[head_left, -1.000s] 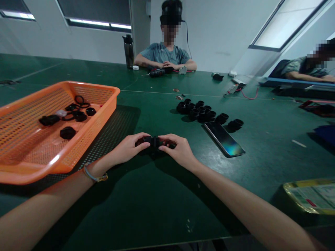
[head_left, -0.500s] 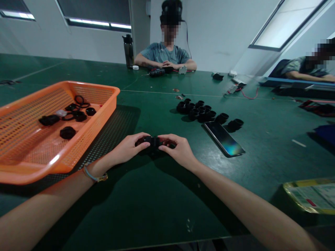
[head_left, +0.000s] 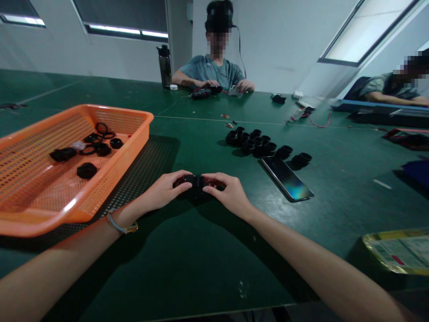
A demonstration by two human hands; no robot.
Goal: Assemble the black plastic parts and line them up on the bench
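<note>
A small black cylindrical part [head_left: 197, 181] lies between my two hands, low over the green table. My left hand [head_left: 170, 185] is closed on its left end, with thumb and fingers pinching it. On the other end, my right hand [head_left: 226, 188] is closed in the same kind of pinch. The fingers hide much of the part, so its exact kind does not show. Beyond my right hand stands a cluster of short black cylindrical parts [head_left: 256, 142]. A dark phone [head_left: 287, 178] lies just in front of them.
To the left stands an orange perforated basket [head_left: 134, 147] holding black rings and caps. A yellow-rimmed package [head_left: 398, 250] lies at the right. Across the table sit a person [head_left: 216, 71], a dark bottle [head_left: 164, 67] and a power tool [head_left: 201, 93]. Another person [head_left: 385, 89] is far right.
My hands and the black part stay almost where they were. The person across the table has moved their clasped hands apart, one of them now further right.
</note>
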